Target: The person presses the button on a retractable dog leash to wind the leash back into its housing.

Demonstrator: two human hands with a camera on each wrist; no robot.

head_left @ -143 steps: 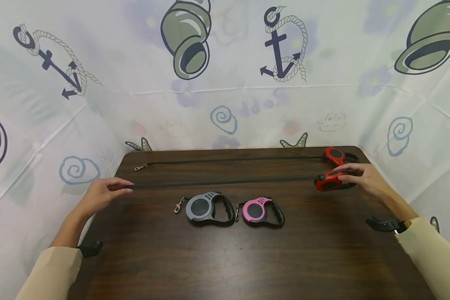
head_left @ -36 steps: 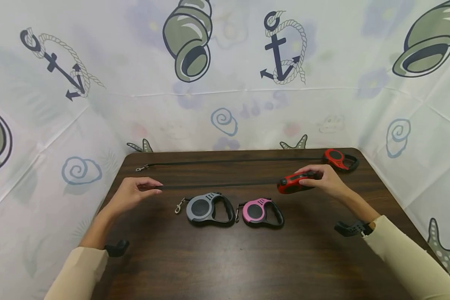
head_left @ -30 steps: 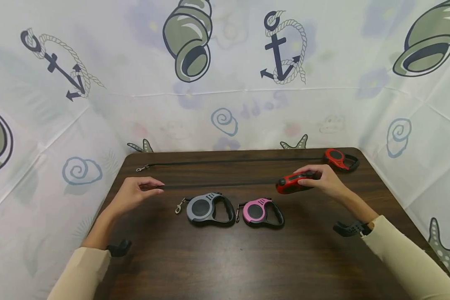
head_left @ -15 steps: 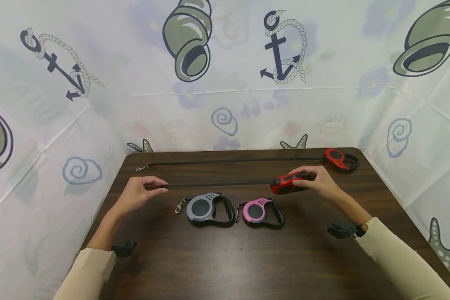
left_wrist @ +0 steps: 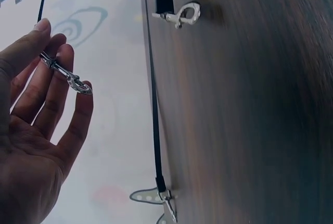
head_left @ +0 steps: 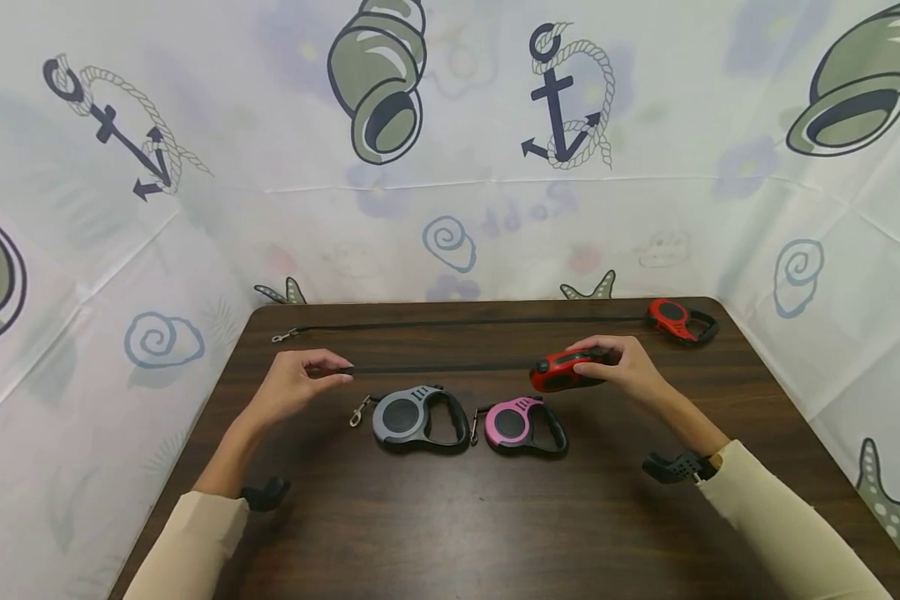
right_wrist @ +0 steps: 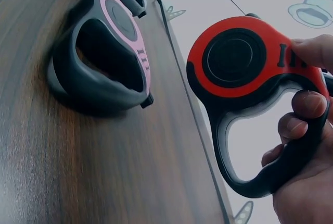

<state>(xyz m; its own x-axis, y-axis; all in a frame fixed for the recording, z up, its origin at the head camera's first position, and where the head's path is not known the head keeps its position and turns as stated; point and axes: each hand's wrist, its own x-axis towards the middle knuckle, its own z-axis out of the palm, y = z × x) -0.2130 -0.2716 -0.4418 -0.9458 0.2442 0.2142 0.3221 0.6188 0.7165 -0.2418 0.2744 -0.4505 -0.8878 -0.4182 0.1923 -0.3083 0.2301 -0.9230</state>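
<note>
My right hand (head_left: 621, 365) grips the black handle of a red and black retractable dog leash (head_left: 557, 371), held above the table; the right wrist view shows several fingers curled through the handle loop and the thumb on the casing (right_wrist: 273, 41). A thin black strap (head_left: 442, 368) runs taut from it to my left hand (head_left: 297, 387). Thumb and fingers there pinch the strap's end, and its silver snap hook (left_wrist: 67, 75) lies against the fingers in the left wrist view. Below the strap lie a grey retractable leash (head_left: 401, 415) and a smaller pink one (head_left: 508, 422), their straps wound in.
Along the back edge of the dark wooden table (head_left: 450, 517) lies a second red leash (head_left: 671, 313), its strap (head_left: 457, 322) drawn out leftward to a snap hook (head_left: 285, 336). A white printed cloth (head_left: 480, 108) hangs behind and at both sides.
Both hands have moved closer together, the left one rightward and the right one leftward with the red leash. The strap between them is shorter and still straight. The leashes on the table have stayed put.
</note>
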